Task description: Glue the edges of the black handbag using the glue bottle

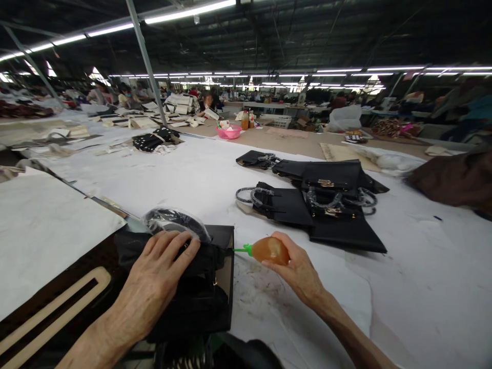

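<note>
A black handbag (pixel 215 307) lies in front of me at the table's edge, its looped handle (pixel 175 219) wrapped in clear plastic. My left hand (pixel 163 269) holds the bag from above, fingers curved over it just below the handle; the thumb is largely hidden. In my right hand (pixel 295 264) is a squeeze bottle (pixel 270 251) of amber liquid with a green nozzle, lying sideways in the grip. The nozzle tip points left, at the right side edge of the bag; whether it touches cannot be made out.
More black handbags (pixel 346 233) lie beyond the bottle on the white-covered table (pixel 430 287). Farther back are a pink basin (pixel 229 133), bottles (pixel 245 121) and a black polka-dot bundle (pixel 154 139). A beige looped strip (pixel 57 307) lies at left. People sit in the background.
</note>
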Tool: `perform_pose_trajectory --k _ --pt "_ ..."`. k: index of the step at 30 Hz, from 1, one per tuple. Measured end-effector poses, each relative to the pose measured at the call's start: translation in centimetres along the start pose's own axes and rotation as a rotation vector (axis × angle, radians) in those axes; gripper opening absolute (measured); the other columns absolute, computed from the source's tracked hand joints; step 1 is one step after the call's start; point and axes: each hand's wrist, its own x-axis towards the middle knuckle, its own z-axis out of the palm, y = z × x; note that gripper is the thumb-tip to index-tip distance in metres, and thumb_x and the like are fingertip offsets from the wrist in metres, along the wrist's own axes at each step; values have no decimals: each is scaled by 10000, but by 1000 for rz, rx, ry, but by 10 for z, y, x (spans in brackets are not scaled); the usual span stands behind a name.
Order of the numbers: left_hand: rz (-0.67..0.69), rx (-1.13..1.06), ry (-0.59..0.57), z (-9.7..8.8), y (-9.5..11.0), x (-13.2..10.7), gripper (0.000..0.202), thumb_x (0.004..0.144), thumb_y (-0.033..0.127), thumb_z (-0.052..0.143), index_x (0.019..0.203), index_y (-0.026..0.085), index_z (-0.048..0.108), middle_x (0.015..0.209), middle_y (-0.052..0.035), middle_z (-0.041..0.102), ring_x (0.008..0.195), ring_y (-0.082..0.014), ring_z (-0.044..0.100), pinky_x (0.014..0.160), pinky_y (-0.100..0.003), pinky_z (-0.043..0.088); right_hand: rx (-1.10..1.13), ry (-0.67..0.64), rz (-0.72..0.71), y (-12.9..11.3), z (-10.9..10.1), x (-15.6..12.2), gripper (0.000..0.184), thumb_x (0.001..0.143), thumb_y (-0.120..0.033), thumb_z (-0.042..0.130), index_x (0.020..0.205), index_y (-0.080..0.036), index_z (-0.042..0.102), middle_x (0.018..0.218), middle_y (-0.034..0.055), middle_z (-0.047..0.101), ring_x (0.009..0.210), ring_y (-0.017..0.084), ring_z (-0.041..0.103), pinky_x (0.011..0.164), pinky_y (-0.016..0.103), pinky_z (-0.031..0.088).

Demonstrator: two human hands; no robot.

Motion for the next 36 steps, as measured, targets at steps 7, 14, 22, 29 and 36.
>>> perform_pose_trajectory --k 7,14,22,29,36 --pt "-21 9 16 -1 1 -1 552 733 -47 325 1236 138 454 1193 -129 493 1099 -288 425 938 -483 381 -3 19 14 -2 3 3 512 665 -428 685 1111 -206 566 993 50 625 881 266 575 725 348 474" --pt "-15 8 -7 -4 5 -3 579 696 -72 316 1209 137 483 1171 -128 515 1115 -277 432 947 -476 397 -8 -22 40 -5 2 -2 503 649 -405 696 1100 -220 575 927 37 630 853 266 578 721 354 465" --pt "-27 -11 15 -3 6 -6 545 732 -49 318 1209 154 486 1148 -115 519 1112 -261 435 958 -465 394 12 -48 79 -14 -4 -4 469 695 -396 702 1092 -219 526 850 0 617 768 224 566 693 321 436" --pt "-26 -21 13 -3 4 -8 564 712 -59 314 1206 141 498 1151 -119 519 1125 -263 427 972 -472 379 69 -27 106 -10 -1 -5 392 755 -426 664 1047 -226 494 798 -26 598 731 205 563 645 293 432" --pt "-26 -35 14 -6 4 -6 525 750 -36 315 1204 136 516 1143 -123 540 1123 -250 434 974 -459 388 32 -34 94 -9 1 -5 448 739 -412 691 1090 -234 477 847 -17 580 765 209 547 685 309 421"
